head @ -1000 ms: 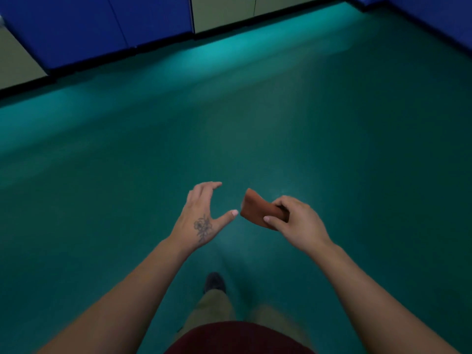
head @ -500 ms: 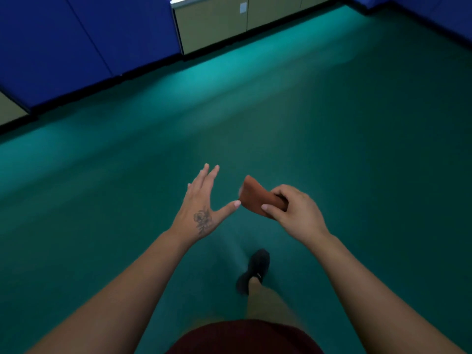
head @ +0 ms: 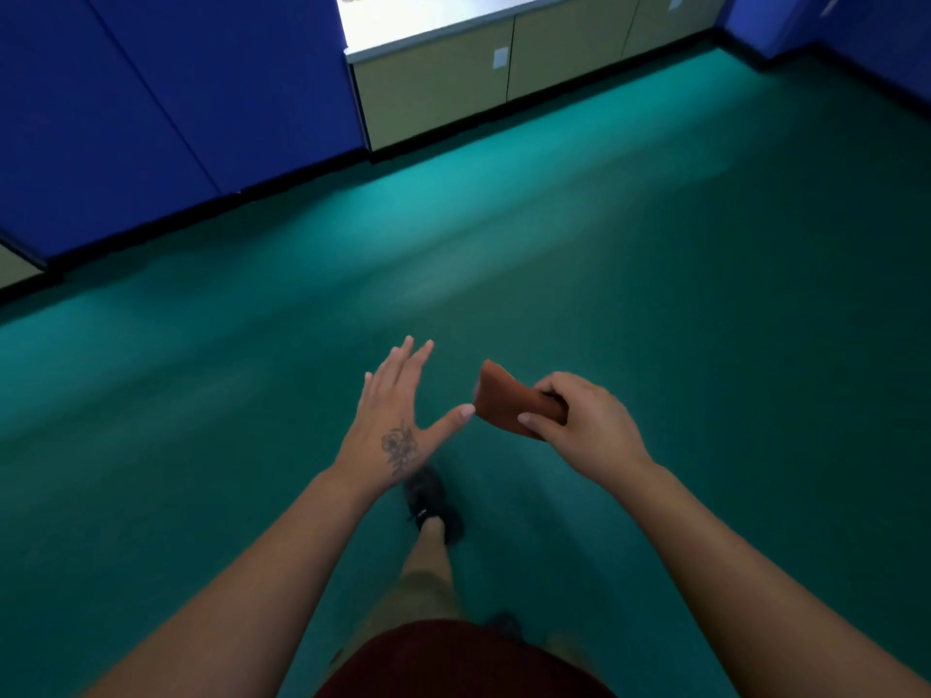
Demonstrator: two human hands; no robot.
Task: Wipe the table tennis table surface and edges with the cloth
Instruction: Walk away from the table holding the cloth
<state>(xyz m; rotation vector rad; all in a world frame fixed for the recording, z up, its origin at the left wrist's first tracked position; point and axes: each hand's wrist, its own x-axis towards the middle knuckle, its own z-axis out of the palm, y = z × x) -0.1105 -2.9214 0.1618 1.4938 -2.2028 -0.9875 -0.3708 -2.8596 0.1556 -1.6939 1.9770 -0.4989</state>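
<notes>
Your right hand pinches the folded, soft rust-brown cloth, while your left hand spreads flat-fingered beside it above smooth green floor.

The single head-worn view looked forward and steeply down from the person's own height, across the green floor toward the blue wall panels and beige cabinets. Both forearms reached in close from the bottom edge.
</notes>
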